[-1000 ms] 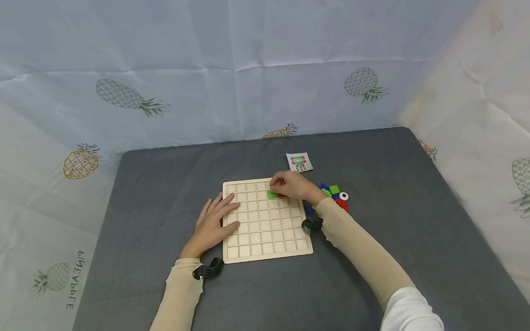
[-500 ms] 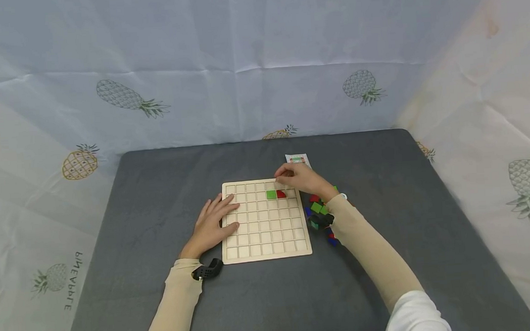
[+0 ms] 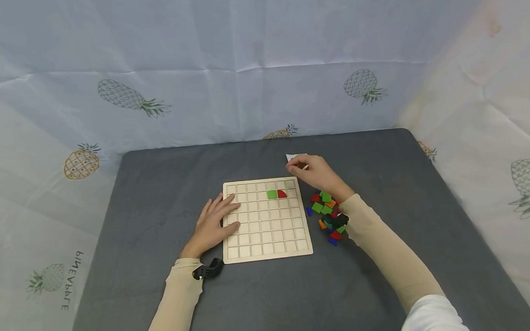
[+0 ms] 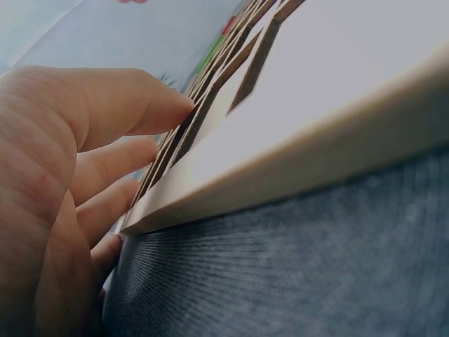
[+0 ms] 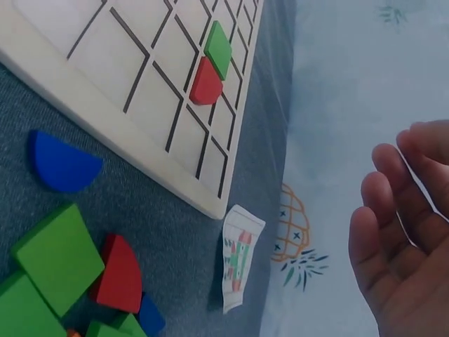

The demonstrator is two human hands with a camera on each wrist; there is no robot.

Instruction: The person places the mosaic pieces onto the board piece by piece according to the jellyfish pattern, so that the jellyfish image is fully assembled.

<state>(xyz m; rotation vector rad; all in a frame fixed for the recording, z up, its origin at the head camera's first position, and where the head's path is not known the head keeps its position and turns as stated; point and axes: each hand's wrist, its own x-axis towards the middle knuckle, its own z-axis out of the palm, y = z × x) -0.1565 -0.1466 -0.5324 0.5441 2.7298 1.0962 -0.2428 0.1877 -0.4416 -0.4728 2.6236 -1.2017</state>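
A pale wooden grid board (image 3: 267,236) lies on the table. Two tiles sit in neighbouring cells of its far rows: a green square (image 3: 272,194) and a red quarter-circle (image 3: 282,194). My left hand (image 3: 208,229) rests spread on the board's left edge, fingertips and thumb over the outer cells. Beyond the board's far right corner my right hand (image 3: 315,172) hovers with loosely bent fingers. The right wrist view shows nothing between those fingers (image 5: 379,232). Under that hand in the head view, a small printed card (image 5: 240,260) is mostly hidden.
Right of the board lies a loose pile of coloured tiles (image 3: 326,210), green, red, blue and orange, partly covered by the right wrist's black band (image 3: 335,221). Another black band (image 3: 208,269) is on the left wrist. A pineapple-print curtain (image 3: 243,101) stands behind the dark table (image 3: 179,171).
My right hand has let go of the tiles on the board and moved away to the right, over the card. More of the tile pile shows now. The left hand stays put.
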